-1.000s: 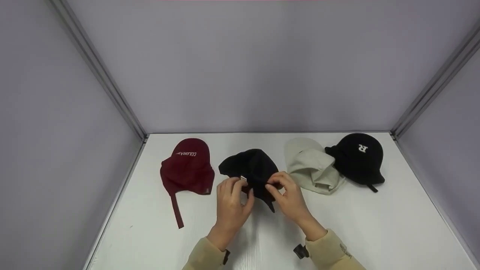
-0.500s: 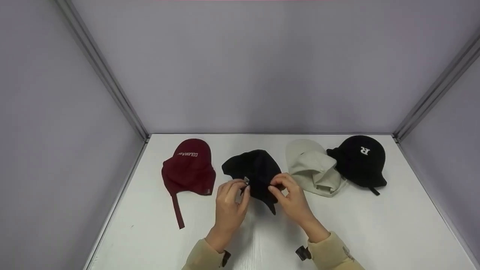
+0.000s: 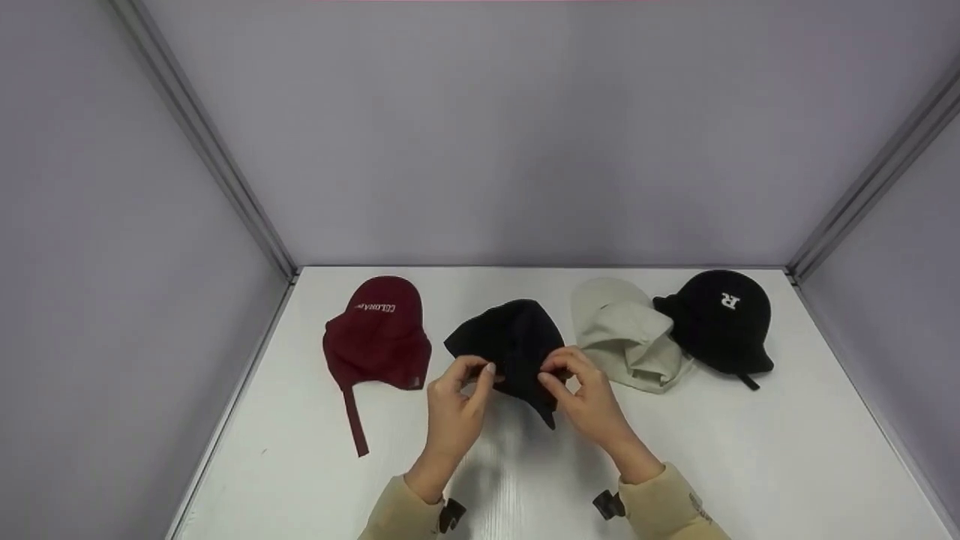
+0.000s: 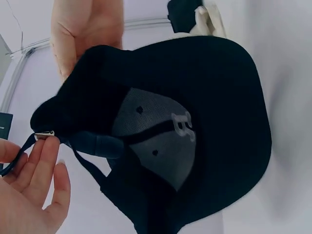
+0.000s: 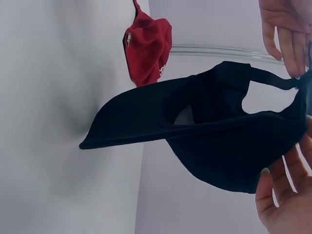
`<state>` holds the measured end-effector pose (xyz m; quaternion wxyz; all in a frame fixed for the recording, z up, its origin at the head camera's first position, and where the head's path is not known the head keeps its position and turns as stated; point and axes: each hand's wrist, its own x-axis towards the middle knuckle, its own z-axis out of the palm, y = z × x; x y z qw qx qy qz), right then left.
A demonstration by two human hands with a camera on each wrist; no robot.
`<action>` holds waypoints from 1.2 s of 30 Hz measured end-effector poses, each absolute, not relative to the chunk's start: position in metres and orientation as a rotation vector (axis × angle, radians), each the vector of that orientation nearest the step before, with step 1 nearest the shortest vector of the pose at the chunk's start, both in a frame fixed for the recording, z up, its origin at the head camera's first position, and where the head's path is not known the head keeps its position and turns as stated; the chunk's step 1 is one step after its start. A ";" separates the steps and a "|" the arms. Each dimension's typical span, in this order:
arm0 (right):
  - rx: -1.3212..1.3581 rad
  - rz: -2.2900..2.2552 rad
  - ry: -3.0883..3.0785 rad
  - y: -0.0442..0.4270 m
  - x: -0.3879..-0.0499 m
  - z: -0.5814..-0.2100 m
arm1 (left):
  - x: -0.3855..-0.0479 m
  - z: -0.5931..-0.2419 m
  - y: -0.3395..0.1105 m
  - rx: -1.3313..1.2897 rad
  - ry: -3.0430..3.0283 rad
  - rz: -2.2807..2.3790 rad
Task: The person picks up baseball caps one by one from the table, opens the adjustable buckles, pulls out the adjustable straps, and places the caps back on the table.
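Observation:
A black baseball cap [image 3: 517, 337] is held up off the table between both hands; its inside with pale lining panels faces the left wrist view. My left hand [image 3: 455, 409] pinches the thin back strap [image 4: 22, 153] at the cap's left side, fingertips by a small metal buckle [image 4: 45, 134]. My right hand [image 3: 592, 397] grips the cap's edge on the right with thumb and fingers. In the right wrist view the brim [image 5: 131, 114] points towards the table, and the strap [image 5: 273, 79] spans the back opening.
On the white table [image 3: 300, 480] a dark red cap [image 3: 379, 337] lies to the left, its strap trailing forward. To the right a beige cap [image 3: 626, 337] lies against another black cap [image 3: 716, 322] with a white R. Grey panels enclose the back and sides.
My left hand has shifted slightly left from the cap's middle, and the buckle has gone out of sight in the head view. My right hand has barely moved.

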<state>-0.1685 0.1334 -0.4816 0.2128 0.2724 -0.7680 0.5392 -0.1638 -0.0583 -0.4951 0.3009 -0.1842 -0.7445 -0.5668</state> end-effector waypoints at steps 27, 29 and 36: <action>0.776 1.550 -2.048 0.117 -0.162 -0.482 | -0.160 -0.498 -0.049 -0.608 -1.998 -1.363; 0.806 1.555 -2.054 0.119 -0.162 -0.482 | -0.161 -0.499 -0.050 -0.616 -2.006 -1.329; 0.901 1.507 -2.089 0.128 -0.162 -0.480 | -0.161 -0.499 -0.056 -0.606 -2.070 -1.325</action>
